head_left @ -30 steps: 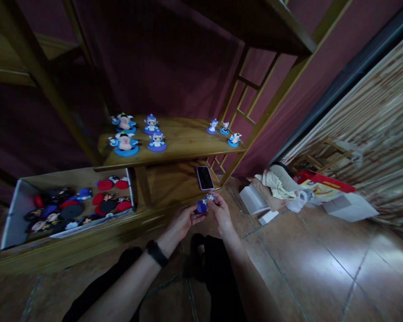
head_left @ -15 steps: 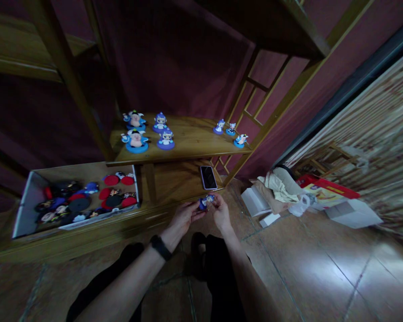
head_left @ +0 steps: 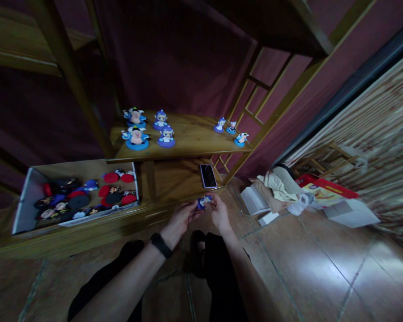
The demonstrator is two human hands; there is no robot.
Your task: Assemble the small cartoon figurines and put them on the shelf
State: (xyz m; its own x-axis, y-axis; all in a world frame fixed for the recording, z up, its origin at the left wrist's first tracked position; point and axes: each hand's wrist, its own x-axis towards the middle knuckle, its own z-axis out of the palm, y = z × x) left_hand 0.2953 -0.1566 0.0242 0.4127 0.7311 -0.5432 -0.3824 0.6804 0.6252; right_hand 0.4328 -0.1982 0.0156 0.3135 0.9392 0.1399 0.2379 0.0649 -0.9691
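Observation:
A small blue and purple figurine [head_left: 203, 202] is held between both my hands, just in front of the low wooden shelf's edge. My left hand [head_left: 180, 220], with a dark band on its wrist, pinches the figurine's left side. My right hand [head_left: 219, 213] grips its right side with curled fingers. A phone [head_left: 208, 175] lies face up on the lower board just beyond my hands. Several figurines on blue round bases [head_left: 136, 137] stand on the upper shelf board [head_left: 191, 142].
A white open box [head_left: 22, 210] holding several red, black and blue figurine parts sits at the left on the lower board. Cloth, a plastic bag and white and red boxes [head_left: 322, 194] lie on the tiled floor at right. My dark-clad legs are below.
My hands have drawn the figurine a little closer together and kept hold of it. The view has shifted slightly; nothing else has moved.

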